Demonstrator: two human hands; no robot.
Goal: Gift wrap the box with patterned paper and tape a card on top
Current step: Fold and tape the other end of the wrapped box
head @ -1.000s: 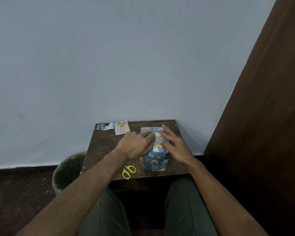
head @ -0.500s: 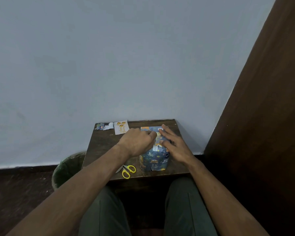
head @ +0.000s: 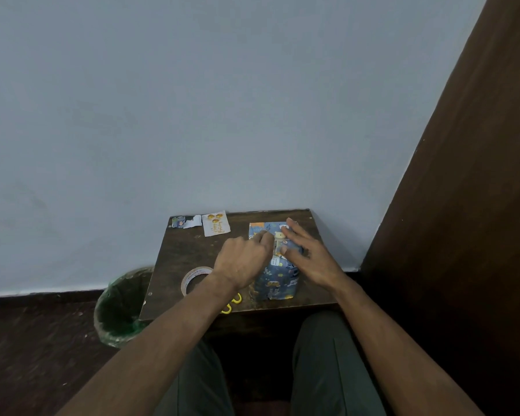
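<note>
Head cam, only view I've got. The box (head: 275,271) sits on the right half of the surface (head: 192,250), already covered in the blue patterned paper afaict, so I'd call this the seam-sealing step: both hands are on its top face, prob smoothing a strip of tape along the join. The tape strip itself is too small to make out tbh.

Left hand (head: 240,262): grip is narrow, fingers curled in, tips pressing down on the top of the box near the seam. Can't tell if there's anything pinched between them. Right hand (head: 308,256): grip is wide, fingers straight and spread flat across the right part of the top, holding the paper down, not wrapped round anything.

Other stuff: tape roll (head: 194,279) just left of my left wrist, yellow scissors (head: 231,304) half hidden under the forearm at the near edge, the card (head: 216,227) lying at the far edge, well apart from the box, w/ a paper scrap (head: 186,222) beside it. Green bin (head: 117,307) on the floor to the left.

Next imo: finish pressing the seam, then fetch the card, which isn't on top yet, and cut fresh tape for it.
</note>
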